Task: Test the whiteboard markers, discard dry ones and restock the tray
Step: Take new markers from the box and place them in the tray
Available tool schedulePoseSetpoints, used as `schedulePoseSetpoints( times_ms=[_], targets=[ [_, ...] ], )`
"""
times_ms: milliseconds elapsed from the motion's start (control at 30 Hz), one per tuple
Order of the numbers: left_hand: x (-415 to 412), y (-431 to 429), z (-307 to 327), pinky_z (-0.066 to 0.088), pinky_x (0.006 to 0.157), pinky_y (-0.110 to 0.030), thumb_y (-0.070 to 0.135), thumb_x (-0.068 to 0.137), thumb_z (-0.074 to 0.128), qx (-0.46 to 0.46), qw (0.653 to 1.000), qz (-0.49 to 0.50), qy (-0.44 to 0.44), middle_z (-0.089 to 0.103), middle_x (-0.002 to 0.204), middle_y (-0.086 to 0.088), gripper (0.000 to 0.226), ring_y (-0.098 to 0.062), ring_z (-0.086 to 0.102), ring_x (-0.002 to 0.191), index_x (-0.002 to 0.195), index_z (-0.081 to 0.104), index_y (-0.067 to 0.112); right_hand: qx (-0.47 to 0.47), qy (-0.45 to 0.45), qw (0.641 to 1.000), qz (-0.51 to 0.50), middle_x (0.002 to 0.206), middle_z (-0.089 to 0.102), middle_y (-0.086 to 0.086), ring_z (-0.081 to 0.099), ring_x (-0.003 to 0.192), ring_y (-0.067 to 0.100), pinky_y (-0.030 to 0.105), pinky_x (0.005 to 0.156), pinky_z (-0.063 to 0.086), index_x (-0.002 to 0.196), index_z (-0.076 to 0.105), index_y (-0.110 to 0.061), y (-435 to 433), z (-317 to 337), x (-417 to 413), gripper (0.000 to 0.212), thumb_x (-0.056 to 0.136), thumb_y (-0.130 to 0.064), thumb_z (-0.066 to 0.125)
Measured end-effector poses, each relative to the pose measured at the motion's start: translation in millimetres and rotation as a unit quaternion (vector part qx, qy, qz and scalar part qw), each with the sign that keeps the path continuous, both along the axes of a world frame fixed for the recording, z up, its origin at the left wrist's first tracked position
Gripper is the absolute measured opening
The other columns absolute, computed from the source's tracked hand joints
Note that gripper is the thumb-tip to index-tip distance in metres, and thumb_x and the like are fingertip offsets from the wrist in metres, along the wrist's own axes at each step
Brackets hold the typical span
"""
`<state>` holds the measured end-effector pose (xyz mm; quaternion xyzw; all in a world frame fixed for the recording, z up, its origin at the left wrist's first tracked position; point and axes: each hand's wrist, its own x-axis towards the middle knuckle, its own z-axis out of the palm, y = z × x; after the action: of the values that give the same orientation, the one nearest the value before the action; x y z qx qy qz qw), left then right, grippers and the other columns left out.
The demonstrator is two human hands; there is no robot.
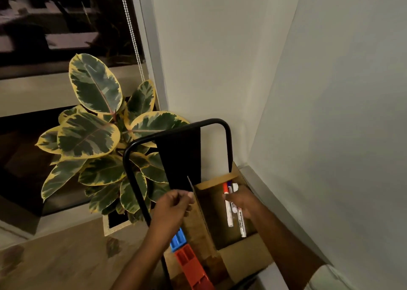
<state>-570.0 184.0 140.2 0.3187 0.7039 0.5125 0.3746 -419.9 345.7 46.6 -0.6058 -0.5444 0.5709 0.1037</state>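
An open cardboard box [211, 214] stands on the floor in the corner by the wall. My left hand [174, 206] pinches the top edge of its left flap [198, 219]. Over the box opening, my right hand [242, 201] grips a bundle of white whiteboard markers [230, 210]; one has a red cap [225, 188] and another a dark cap, caps pointing away from me. The marker barrels stick out below my fingers toward the box floor. No tray or whiteboard is in view.
A black metal chair frame [136, 179] with a dark back panel stands just left of the box. Blue [178, 241] and red [193, 270] plastic pieces lie below my left forearm. A potted variegated plant [94, 135] sits left, beneath a window with a blind cord.
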Motion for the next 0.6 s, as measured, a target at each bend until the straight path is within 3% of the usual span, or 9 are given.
schedulePoseSetpoints(
  times_ms=[100, 200, 267, 367, 433, 500, 600],
  targets=[
    [12, 3, 4, 0.05, 0.065, -0.028, 0.017, 0.091, 0.058, 0.004, 0.997, -0.07, -0.027, 0.068, 0.085, -0.013, 0.013, -0.018, 0.062, 0.074, 0.088, 0.067, 0.008, 0.031, 0.003, 0.999, -0.013, 0.095, 0.069, 0.011, 0.066, 0.089, 0.027, 0.042, 0.091, 0.052, 0.098, 0.064, -0.006, -13, 29, 10, 0.023, 0.081, -0.018, 0.073],
    [29, 5, 0, 0.051, 0.067, -0.03, 0.023, 0.09, 0.06, -0.043, 0.989, -0.114, -0.084, 0.065, 0.09, -0.013, 0.015, -0.017, 0.061, 0.076, 0.095, 0.065, 0.009, 0.027, 0.029, 0.999, -0.009, 0.063, 0.064, 0.0, 0.059, 0.065, 0.017, 0.031, 0.065, 0.049, 0.079, 0.061, -0.01, -42, 64, 24, 0.013, 0.084, -0.017, 0.071],
    [42, 4, -3, 0.053, 0.07, -0.033, 0.031, 0.089, 0.059, -0.08, 0.979, -0.136, -0.128, 0.066, 0.093, -0.014, 0.021, -0.02, 0.062, 0.079, 0.096, 0.064, 0.011, 0.035, 0.042, 0.998, -0.009, 0.066, 0.062, 0.002, 0.058, 0.063, 0.015, 0.026, 0.06, 0.046, 0.081, 0.062, -0.01, -66, 84, 36, 0.012, 0.085, -0.018, 0.069],
    [65, 1, -6, 0.055, 0.073, -0.036, 0.037, 0.091, 0.054, -0.106, 0.94, -0.181, -0.268, 0.071, 0.096, -0.014, 0.031, -0.024, 0.067, 0.081, 0.099, 0.067, 0.011, 0.059, 0.045, 0.997, 0.002, 0.082, 0.066, 0.016, 0.062, 0.073, 0.02, 0.034, 0.07, 0.051, 0.092, 0.066, -0.005, -102, 99, 50, 0.021, 0.083, -0.024, 0.071],
    [80, -2, -6, 0.055, 0.082, -0.043, 0.035, 0.094, 0.05, -0.114, 0.909, -0.203, -0.345, 0.073, 0.097, -0.015, 0.032, -0.028, 0.07, 0.088, 0.101, 0.07, 0.011, 0.054, 0.022, 0.998, -0.01, 0.092, 0.069, 0.014, 0.066, 0.083, 0.025, 0.039, 0.08, 0.054, 0.099, 0.065, -0.009, -123, 100, 59, 0.025, 0.082, -0.025, 0.072],
    [97, -6, -10, 0.054, 0.086, -0.048, 0.031, 0.094, 0.05, -0.127, 0.89, -0.194, -0.393, 0.071, 0.1, -0.018, 0.031, -0.033, 0.068, 0.094, 0.103, 0.069, 0.008, 0.059, -0.012, 0.998, -0.017, 0.101, 0.07, 0.014, 0.067, 0.094, 0.028, 0.044, 0.089, 0.054, 0.106, 0.061, -0.011, -141, 99, 68, 0.029, 0.082, -0.025, 0.071],
    [119, -13, -15, 0.052, 0.086, -0.048, 0.023, 0.095, 0.05, -0.149, 0.877, -0.157, -0.428, 0.07, 0.096, -0.019, 0.023, -0.034, 0.066, 0.092, 0.1, 0.066, 0.007, 0.093, -0.064, 0.993, -0.042, 0.107, 0.067, 0.01, 0.064, 0.098, 0.024, 0.039, 0.089, 0.053, 0.113, 0.056, -0.013, -163, 97, 81, 0.037, 0.082, -0.024, 0.072]
  ],
)
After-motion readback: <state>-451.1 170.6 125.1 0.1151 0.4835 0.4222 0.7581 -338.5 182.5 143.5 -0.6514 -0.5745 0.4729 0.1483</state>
